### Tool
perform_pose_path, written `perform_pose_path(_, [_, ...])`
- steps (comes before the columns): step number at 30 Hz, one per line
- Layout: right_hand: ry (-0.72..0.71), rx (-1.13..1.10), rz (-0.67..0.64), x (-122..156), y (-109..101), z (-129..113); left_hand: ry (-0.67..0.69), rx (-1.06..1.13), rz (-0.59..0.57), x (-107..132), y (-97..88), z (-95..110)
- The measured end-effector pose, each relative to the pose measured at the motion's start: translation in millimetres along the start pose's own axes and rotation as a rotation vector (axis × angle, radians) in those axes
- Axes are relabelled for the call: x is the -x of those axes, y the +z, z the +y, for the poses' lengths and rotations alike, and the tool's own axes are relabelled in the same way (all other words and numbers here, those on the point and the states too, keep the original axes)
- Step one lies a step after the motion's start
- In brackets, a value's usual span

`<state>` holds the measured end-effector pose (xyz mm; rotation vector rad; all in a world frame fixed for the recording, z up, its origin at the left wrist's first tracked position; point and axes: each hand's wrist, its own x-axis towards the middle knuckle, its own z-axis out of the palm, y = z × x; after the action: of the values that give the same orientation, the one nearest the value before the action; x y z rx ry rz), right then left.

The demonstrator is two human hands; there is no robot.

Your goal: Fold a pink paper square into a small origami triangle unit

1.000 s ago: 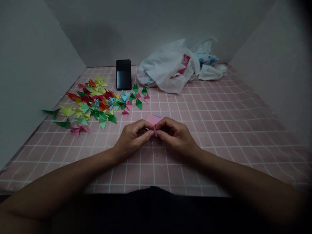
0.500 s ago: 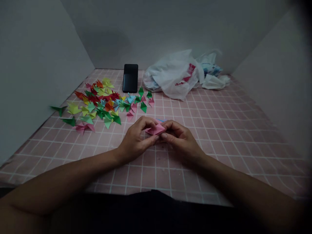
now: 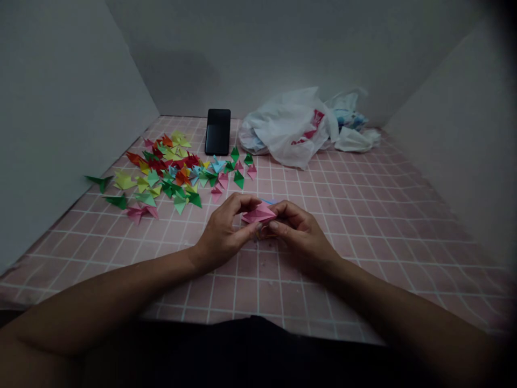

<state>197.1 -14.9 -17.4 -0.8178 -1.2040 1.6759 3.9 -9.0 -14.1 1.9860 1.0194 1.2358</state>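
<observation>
Both my hands meet at the middle of the pink gridded table (image 3: pixel 363 215). My left hand (image 3: pixel 224 229) and my right hand (image 3: pixel 299 229) pinch a small folded pink paper piece (image 3: pixel 258 214) between thumbs and fingertips, holding it just above the table. A sliver of blue paper (image 3: pixel 270 201) shows behind the pink piece. To the left lies a pile of folded paper pieces (image 3: pixel 169 172) in green, yellow, red, pink and light blue.
A black phone (image 3: pixel 218 131) stands upright at the back. White plastic bags (image 3: pixel 299 125) lie crumpled at the back right. Grey walls close in the table on the left, back and right.
The pink piece has been opened from a narrow pinched fold into a wider flat shape between my fingers. The view has tilted slightly, shifting everything downward and to the right.
</observation>
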Motion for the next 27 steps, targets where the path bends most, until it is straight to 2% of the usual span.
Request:
perform_pose_path(11, [0.025, -0.097, -0.003, -1.3, 0.5, 1.4, 0.033, 0.003, 0.005, 1.6, 1.2, -3.3])
perform_pose_path(27, [0.024, -0.035, 0.007, -1.3, 2.3, 2.6, 0.010, 0.013, -0.046, -1.6, -1.0, 6.1])
